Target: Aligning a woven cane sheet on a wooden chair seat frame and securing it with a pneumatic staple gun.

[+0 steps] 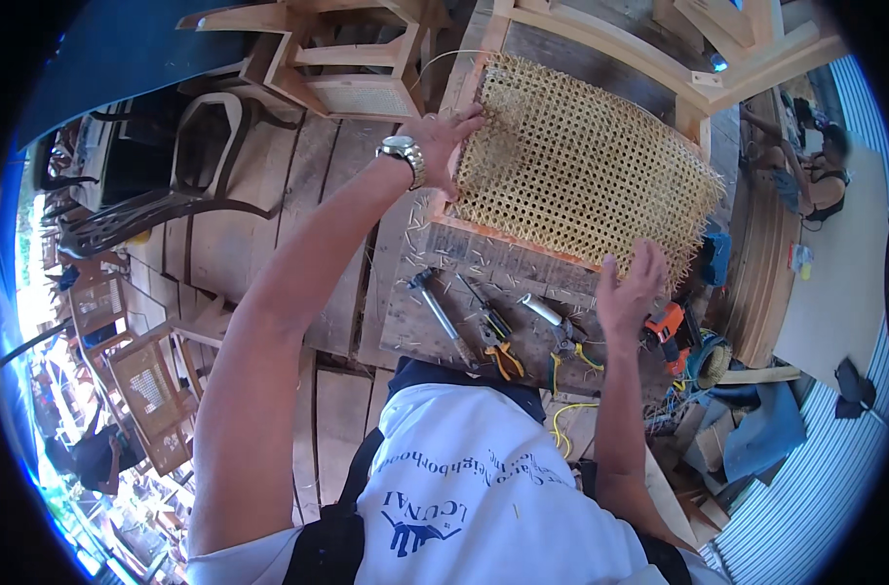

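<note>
A sheet of woven cane webbing (586,161) lay toward one o'clock in the view, spread roughly flat over a pale wooden frame (600,37) on the desk (410,336). The sheet was straw-yellow, pierced all over by small, regular openings, with a darker patch toward ten o'clock of its centre. Its three-o'clock edge was ragged, with short cane ends sticking out, and one thin strand curved away from its eleven-o'clock corner. The frame's bare wood showed past the webbing at nine o'clock and in a narrow, reddish strip along six o'clock; its longer pale members ran beyond the sheet from twelve to two o'clock. Whether the webbing was fastened could not be told.
</note>
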### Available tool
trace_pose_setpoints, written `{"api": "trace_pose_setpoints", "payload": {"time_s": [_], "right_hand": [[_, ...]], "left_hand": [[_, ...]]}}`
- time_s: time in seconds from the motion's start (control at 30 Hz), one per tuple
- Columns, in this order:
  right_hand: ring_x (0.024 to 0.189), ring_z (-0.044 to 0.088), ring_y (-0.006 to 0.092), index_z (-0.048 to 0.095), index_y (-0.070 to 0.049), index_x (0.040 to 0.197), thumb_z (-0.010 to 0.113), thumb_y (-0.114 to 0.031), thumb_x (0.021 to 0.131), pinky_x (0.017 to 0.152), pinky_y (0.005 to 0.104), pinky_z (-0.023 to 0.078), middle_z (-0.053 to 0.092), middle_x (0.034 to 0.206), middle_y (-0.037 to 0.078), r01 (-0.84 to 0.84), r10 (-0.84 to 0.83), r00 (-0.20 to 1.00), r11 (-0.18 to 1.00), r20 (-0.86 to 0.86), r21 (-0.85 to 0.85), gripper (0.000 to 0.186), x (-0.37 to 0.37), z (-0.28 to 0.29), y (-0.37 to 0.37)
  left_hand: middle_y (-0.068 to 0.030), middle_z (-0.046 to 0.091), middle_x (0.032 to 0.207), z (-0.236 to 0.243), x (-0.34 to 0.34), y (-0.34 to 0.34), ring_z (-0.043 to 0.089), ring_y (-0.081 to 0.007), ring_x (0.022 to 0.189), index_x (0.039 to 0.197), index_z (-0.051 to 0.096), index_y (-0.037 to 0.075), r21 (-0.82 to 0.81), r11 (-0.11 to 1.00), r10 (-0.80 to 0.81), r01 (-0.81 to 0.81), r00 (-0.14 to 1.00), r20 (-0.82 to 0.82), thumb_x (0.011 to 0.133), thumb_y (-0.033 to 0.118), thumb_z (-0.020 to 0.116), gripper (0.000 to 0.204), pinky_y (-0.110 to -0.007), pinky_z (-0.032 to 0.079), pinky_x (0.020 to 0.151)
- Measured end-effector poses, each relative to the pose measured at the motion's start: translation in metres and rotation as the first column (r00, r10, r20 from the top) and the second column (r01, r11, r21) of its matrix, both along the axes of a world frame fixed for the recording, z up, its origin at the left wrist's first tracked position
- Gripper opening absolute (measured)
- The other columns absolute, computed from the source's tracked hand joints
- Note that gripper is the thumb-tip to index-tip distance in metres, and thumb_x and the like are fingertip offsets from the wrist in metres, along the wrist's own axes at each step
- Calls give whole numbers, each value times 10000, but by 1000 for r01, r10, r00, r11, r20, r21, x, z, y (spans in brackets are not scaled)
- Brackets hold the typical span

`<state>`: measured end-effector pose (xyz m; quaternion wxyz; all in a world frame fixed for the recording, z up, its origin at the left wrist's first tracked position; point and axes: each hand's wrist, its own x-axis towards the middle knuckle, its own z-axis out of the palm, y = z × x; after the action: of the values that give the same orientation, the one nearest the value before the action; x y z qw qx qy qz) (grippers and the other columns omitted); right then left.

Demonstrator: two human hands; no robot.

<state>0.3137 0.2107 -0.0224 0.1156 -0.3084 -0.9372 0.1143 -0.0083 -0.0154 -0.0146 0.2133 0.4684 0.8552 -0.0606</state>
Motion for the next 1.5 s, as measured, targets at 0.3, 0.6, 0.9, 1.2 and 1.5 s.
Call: {"api": "trace_pose_setpoints", "payload": {"time_s": [0.3, 0.6, 0.9, 1.2, 1.5], "right_hand": [[1403, 355, 422, 528, -50, 1402, 698, -341, 920, 1163, 565, 290, 451, 1458, 185, -389, 386, 921, 905, -55, -172, 587, -57, 11, -142], [1427, 333, 397, 567, -169, 1409, 619, -247, 958, 1181, 535, 273, 417, 1509, 147, -402, 402, 916, 916, -17, -11, 460, -154, -21, -136], [1436, 349, 332, 712, -174, 1187, 653, -176, 902, 1179, 545, 269, 486, 1438, 106, -481, 480, 875, 877, 58, 1, 291, -175, -27, -131], [1449, 357, 346, 737, -115, 1142, 649, -214, 920, 1180, 564, 285, 489, 1441, 138, -517, 522, 818, 851, 241, -89, 259, -185, -9, -126], [1091, 572, 331, 579, -73, 1333, 566, -103, 960, 1030, 492, 481, 572, 1111, 151, -321, 343, 939, 907, 35, -271, 375, -64, 2, -131]], "left_hand": [[25, 211, 1696, 2, 0, -1, 656, -339, 1157, 1616, 229, 231, -8, 1000, 6, -6, 1000, 15, 504, 567, 944, 1364, -458, 560, 930], [45, 178, 1712, 2, 0, -3, 613, -338, 1245, 1627, 211, 246, 1, 999, 47, -48, 993, 104, 539, 498, 949, 1339, -503, 515, 1000], [42, 174, 1710, -1, 0, -5, 621, -327, 1235, 1629, 209, 245, 12, 999, 40, -41, 996, 84, 571, 499, 940, 1311, -494, 536, 979], [46, 245, 1686, -10, -3, -4, 664, -329, 1166, 1587, 335, 224, 103, 993, 47, -52, 998, 51, 638, 506, 894, 1137, -470, 565, 949], [42, 254, 1684, -4, -5, -2, 656, -335, 1188, 1591, 305, 263, 73, 997, 24, -27, 999, 42, 624, 529, 921, 1177, -479, 566, 940]]}}
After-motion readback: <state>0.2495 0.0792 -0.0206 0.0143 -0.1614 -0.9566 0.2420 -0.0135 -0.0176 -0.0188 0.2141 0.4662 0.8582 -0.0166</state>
